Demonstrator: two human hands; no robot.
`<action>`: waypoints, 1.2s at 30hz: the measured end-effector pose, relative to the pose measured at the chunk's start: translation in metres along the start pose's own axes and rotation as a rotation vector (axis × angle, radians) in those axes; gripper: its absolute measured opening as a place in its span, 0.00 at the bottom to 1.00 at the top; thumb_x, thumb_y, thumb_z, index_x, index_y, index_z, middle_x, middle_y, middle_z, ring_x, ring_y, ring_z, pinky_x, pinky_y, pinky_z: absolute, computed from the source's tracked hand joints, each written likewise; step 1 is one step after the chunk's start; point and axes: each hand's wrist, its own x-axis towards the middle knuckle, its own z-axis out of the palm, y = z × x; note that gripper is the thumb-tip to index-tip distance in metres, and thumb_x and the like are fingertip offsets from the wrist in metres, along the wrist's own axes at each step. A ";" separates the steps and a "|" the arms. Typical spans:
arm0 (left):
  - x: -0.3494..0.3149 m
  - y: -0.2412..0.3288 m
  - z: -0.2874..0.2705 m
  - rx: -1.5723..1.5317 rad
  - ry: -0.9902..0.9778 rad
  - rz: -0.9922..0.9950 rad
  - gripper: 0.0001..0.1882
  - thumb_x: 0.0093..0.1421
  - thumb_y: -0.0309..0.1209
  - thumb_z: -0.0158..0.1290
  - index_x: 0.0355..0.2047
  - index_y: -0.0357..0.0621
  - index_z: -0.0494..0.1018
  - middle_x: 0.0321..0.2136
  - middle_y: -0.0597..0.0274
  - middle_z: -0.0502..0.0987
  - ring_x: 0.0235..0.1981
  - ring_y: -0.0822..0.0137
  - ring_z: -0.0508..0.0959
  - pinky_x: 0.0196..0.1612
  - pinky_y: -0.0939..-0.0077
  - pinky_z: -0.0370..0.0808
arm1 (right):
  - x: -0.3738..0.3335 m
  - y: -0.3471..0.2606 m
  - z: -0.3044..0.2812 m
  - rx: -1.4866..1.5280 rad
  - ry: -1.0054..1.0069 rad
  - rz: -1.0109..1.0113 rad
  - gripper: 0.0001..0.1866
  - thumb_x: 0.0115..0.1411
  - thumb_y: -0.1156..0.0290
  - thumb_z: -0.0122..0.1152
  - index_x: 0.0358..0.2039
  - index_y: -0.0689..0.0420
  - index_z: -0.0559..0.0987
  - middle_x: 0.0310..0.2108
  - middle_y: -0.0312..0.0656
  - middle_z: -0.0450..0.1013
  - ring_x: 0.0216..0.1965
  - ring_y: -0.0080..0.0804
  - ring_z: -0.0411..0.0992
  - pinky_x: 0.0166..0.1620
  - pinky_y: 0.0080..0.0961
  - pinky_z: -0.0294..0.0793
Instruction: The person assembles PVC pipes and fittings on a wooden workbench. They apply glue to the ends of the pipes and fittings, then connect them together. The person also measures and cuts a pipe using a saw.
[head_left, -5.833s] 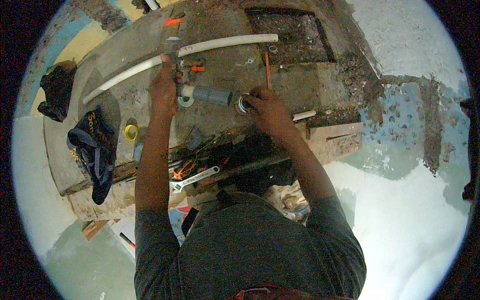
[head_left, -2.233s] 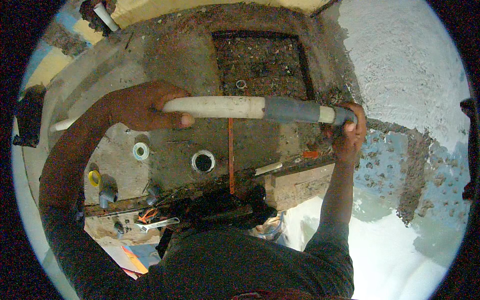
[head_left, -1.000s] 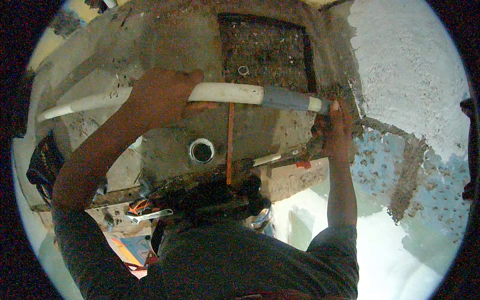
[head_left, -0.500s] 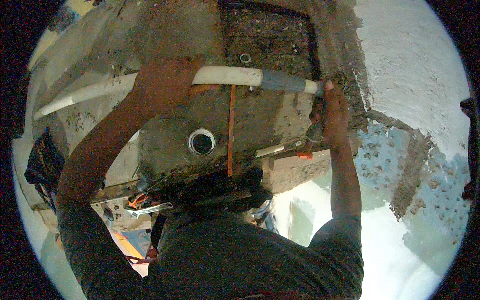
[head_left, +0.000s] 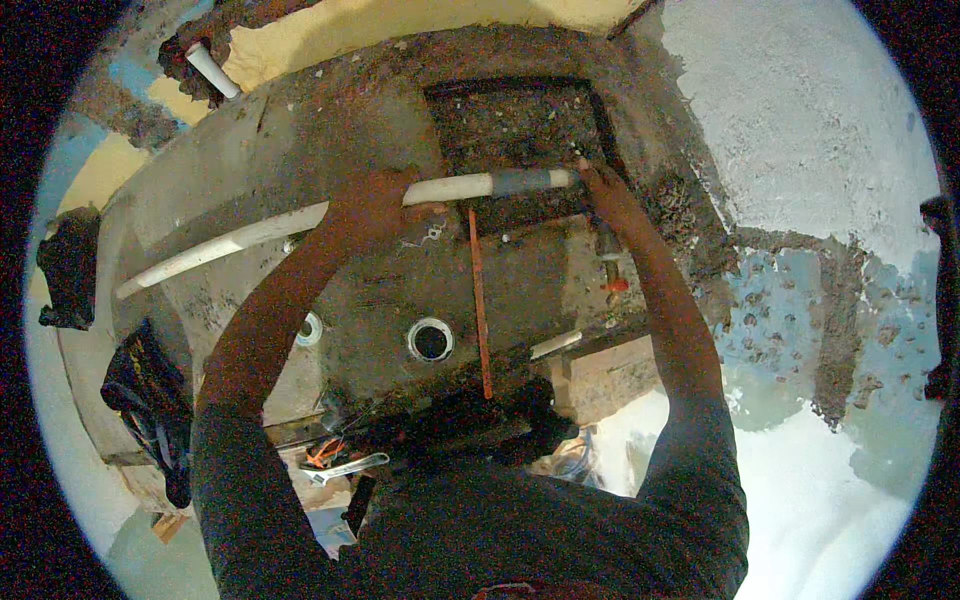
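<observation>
A long white plastic pipe (head_left: 450,189) with a grey band (head_left: 520,181) near its right end crosses in front of me, sloping down to the left. My left hand (head_left: 368,205) is wrapped round its middle. At the right end, my right hand (head_left: 606,190) holds the pipe tip in closed fingers. Under the pipe, a thin orange-brown strip (head_left: 481,300) lies on the concrete slab (head_left: 385,290), pointing toward me. Behind the banded part of the pipe is a dark rectangular recess (head_left: 520,120) with rubble in it.
A round white-rimmed pipe opening (head_left: 431,340) sits in the slab; another white ring (head_left: 309,329) is partly behind my left forearm. Left lies a dark bag or cloth (head_left: 150,400). An adjustable wrench (head_left: 345,467) is near my body. A red-handled valve (head_left: 616,285) stands beside my right forearm.
The view has shifted, showing more of the far wall. My right hand and the pipe's right end have moved left and away from me. Both hands keep their hold on the pipe.
</observation>
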 end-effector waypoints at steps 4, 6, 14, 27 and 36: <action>0.008 -0.008 0.007 0.000 0.125 0.007 0.35 0.60 0.61 0.59 0.53 0.45 0.78 0.49 0.44 0.79 0.48 0.42 0.81 0.50 0.48 0.78 | 0.033 0.003 0.012 0.049 -0.018 -0.091 0.48 0.67 0.32 0.49 0.72 0.61 0.62 0.68 0.60 0.65 0.71 0.55 0.61 0.70 0.43 0.61; 0.017 -0.012 0.009 0.011 0.100 -0.045 0.35 0.59 0.59 0.61 0.54 0.43 0.77 0.52 0.43 0.77 0.51 0.42 0.80 0.53 0.48 0.77 | 0.042 0.000 0.018 0.087 0.012 -0.157 0.47 0.68 0.32 0.49 0.71 0.61 0.63 0.68 0.60 0.65 0.70 0.55 0.62 0.70 0.43 0.61; -0.002 -0.044 0.023 0.087 0.244 -0.173 0.37 0.59 0.55 0.65 0.58 0.40 0.74 0.64 0.38 0.69 0.62 0.39 0.72 0.63 0.48 0.72 | 0.063 -0.014 0.028 -0.130 0.040 -0.167 0.48 0.67 0.28 0.45 0.66 0.61 0.70 0.60 0.59 0.73 0.62 0.54 0.71 0.65 0.44 0.67; -0.021 -0.087 0.038 0.032 0.301 -0.122 0.30 0.57 0.50 0.68 0.52 0.44 0.79 0.60 0.38 0.73 0.59 0.36 0.74 0.62 0.48 0.72 | 0.062 -0.007 0.027 0.275 -0.112 -0.068 0.46 0.68 0.30 0.48 0.67 0.60 0.70 0.60 0.51 0.74 0.58 0.45 0.72 0.61 0.45 0.69; -0.050 -0.093 0.018 0.080 0.339 -0.150 0.30 0.56 0.51 0.68 0.51 0.43 0.79 0.55 0.41 0.75 0.56 0.39 0.76 0.60 0.48 0.74 | 0.064 0.033 0.044 -0.115 0.135 -0.316 0.44 0.65 0.43 0.64 0.72 0.57 0.63 0.68 0.55 0.65 0.67 0.49 0.66 0.68 0.43 0.64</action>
